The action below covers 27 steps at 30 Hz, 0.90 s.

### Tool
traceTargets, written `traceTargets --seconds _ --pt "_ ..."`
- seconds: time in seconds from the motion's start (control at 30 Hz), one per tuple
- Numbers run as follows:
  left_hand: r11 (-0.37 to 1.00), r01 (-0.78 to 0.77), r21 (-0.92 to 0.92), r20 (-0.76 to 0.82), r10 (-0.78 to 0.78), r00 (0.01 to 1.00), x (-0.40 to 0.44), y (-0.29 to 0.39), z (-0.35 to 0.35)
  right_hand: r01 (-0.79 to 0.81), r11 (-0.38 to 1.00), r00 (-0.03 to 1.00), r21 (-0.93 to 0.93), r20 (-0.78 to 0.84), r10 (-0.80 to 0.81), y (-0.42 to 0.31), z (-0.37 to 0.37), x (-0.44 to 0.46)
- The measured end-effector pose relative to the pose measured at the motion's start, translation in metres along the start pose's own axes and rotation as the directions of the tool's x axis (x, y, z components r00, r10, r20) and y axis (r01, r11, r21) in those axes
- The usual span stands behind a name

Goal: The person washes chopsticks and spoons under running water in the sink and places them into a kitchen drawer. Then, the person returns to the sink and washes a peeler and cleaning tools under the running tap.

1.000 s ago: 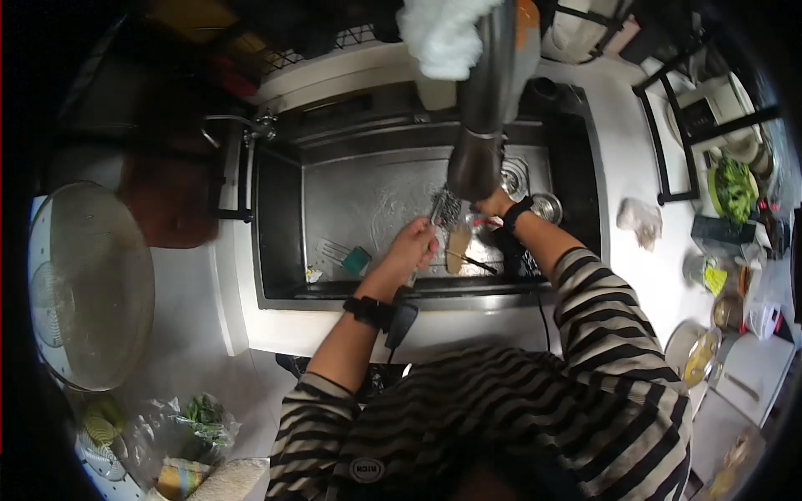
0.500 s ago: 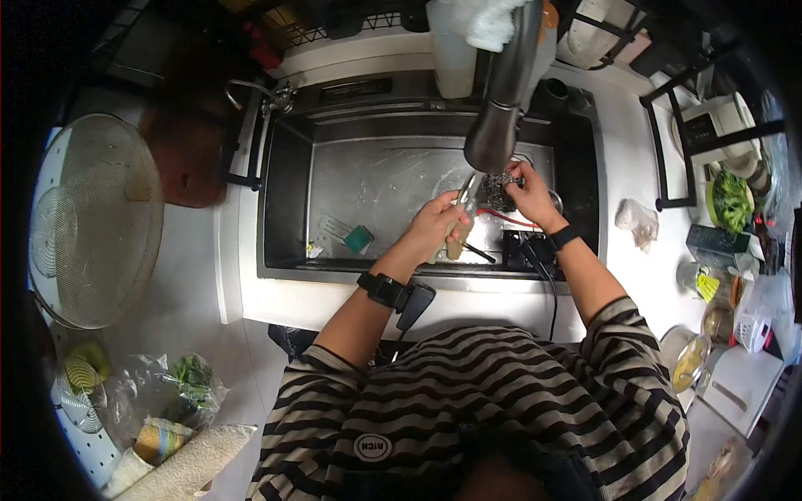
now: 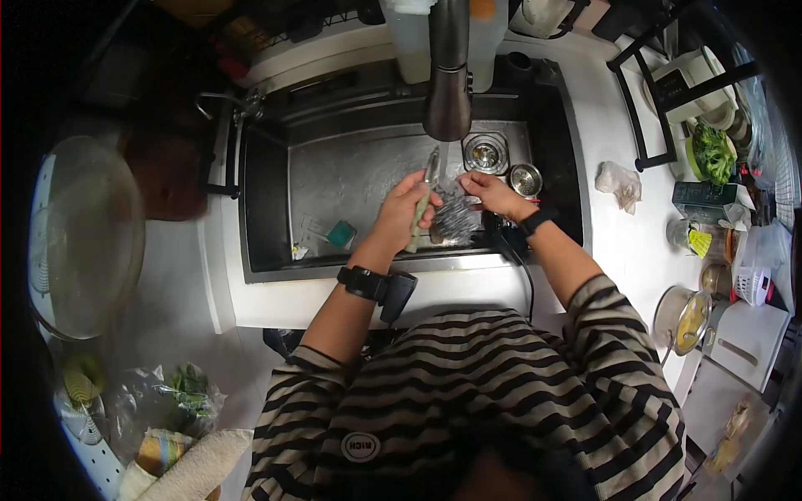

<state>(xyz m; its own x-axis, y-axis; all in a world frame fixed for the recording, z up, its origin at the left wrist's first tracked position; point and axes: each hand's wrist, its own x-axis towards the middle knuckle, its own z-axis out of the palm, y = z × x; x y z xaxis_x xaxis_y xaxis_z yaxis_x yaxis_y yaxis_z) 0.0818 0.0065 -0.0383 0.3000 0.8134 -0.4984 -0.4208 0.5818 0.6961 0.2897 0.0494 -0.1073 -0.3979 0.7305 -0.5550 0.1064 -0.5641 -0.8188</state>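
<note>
A slim utensil with a pale green handle [image 3: 417, 224] is standing at a slant over the sink [image 3: 334, 171], its metal end pointing away from the body. The left hand [image 3: 399, 210] is clamping its fingers around that handle; if the handle is wet, the grip could be slipping and the metal end swinging toward the fingers. Just beside it, a grey metal scourer [image 3: 455, 219] is lying or hanging under the fingers of the right hand [image 3: 494, 197]; blur is hiding whether they are closed on it, so I cannot tell. Its loose strands could be catching on the utensil, and a hard pull would then be jerking both things. The faucet [image 3: 449, 113] is hanging close beyond the metal end, so a careless lift could be knocking one against the other. Near the right hand, the drain [image 3: 484, 155] and a round metal cup [image 3: 525, 179] are sitting within reach of a dropped piece. Farther toward the body, a black cable [image 3: 525, 280] is crossing the sink's near edge, where a forearm could be snagging it.
</note>
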Motion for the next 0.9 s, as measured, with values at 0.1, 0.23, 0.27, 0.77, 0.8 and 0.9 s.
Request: traceTargets --seconds 0.1,0.23,0.27,0.77,0.8,0.9 --pt "0.999 0.010 -0.053 -0.061 -0.014 0.998 -0.007 0.007 -0.008 0.126 0.434 0.974 -0.892 0.028 -0.224 0.047 -0.045 0.054" --pt "0.999 0.006 -0.049 -0.117 -0.012 0.993 -0.016 0.007 -0.011 0.070 -0.022 0.996 -0.997 0.071 -0.052 0.083 -0.056 0.094" --pt "0.999 0.008 -0.041 -0.118 -0.012 0.993 -0.016 0.007 -0.012 0.076 -0.066 0.997 -0.995 0.077 -0.010 0.081 -0.050 0.096" --pt "0.999 -0.012 -0.032 0.037 0.013 0.999 -0.001 -0.001 0.008 0.505 0.528 0.755 -0.683 0.053 -0.654 -0.071 0.020 -0.075" --pt "0.998 0.022 -0.062 0.058 -0.018 0.998 -0.001 -0.002 0.012 0.515 0.351 0.676 -0.782 0.119 -0.727 -0.074 0.026 -0.084" --pt "1.000 0.000 0.016 0.069 -0.001 0.998 0.000 -0.004 0.025 0.314 0.343 0.788 -0.885 0.041 -0.614 -0.083 0.032 -0.103"
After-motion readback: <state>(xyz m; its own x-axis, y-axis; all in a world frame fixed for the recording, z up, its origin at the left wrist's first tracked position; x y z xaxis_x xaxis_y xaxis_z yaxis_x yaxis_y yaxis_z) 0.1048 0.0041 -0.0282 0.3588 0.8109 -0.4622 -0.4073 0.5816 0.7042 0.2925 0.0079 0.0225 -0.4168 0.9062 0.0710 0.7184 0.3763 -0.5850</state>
